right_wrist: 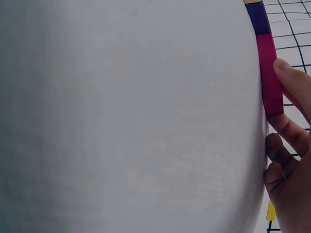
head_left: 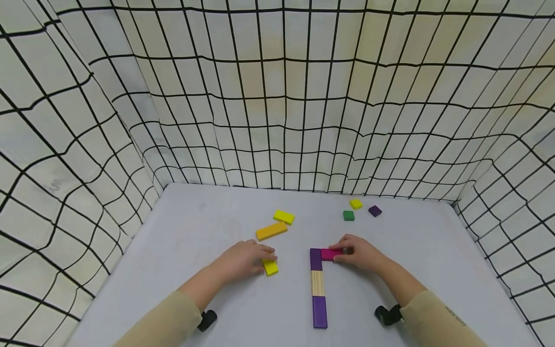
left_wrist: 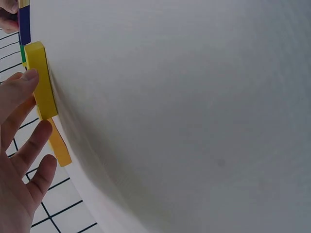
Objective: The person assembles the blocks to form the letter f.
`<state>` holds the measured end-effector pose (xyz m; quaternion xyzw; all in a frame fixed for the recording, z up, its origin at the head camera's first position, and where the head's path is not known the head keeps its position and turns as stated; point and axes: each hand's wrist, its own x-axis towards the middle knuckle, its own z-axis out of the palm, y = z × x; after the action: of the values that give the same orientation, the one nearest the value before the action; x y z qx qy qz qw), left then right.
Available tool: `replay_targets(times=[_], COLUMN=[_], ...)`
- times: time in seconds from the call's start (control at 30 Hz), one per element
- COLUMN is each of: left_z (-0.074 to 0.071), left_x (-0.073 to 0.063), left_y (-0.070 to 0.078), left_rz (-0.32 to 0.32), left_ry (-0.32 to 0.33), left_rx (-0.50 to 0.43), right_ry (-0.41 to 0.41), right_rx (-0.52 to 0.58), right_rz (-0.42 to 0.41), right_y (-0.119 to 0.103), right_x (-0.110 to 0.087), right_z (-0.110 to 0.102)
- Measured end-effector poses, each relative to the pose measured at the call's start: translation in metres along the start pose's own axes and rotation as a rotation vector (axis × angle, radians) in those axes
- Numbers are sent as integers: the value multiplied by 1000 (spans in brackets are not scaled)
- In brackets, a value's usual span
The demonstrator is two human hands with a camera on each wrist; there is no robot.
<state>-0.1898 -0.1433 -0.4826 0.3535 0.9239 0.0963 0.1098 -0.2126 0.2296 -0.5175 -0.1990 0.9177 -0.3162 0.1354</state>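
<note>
A magenta block (head_left: 329,254) lies against the side of a dark purple block (head_left: 316,259), forming a corner. My right hand (head_left: 360,253) pinches the magenta block's free end between thumb and fingers. Below that purple block, a pale wooden piece (head_left: 317,283) and a longer purple block (head_left: 320,312) continue a straight column toward me. To the left of the column, my left hand (head_left: 244,260) grips a yellow block (head_left: 270,268). In the left wrist view the thumb presses one face of this yellow block (left_wrist: 43,82), with fingers at its side and end.
Beyond the left hand lie an orange block (head_left: 271,231) and another yellow block (head_left: 284,217). Farther back on the right are a green block (head_left: 349,215), a small yellow block (head_left: 356,204) and a dark purple block (head_left: 375,210). Black netting (head_left: 284,99) surrounds the white table (head_left: 195,212).
</note>
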Motion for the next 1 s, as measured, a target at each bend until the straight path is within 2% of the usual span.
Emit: replay_targets(times=[0.53,0.83,1.0], left_z=[1,4,4], left_x=[3,7,10], left_y=[0,-2,-1], left_rz=[59,68,52], left_ry=[42,52,53], left_rx=[115,115,76], right_ry=[10,9,7], right_rx=[11,12,11], right_rz=[-12,-7,3], right_y=[0,0,1], right_x=[-1,0,0], right_z=[2,1,1])
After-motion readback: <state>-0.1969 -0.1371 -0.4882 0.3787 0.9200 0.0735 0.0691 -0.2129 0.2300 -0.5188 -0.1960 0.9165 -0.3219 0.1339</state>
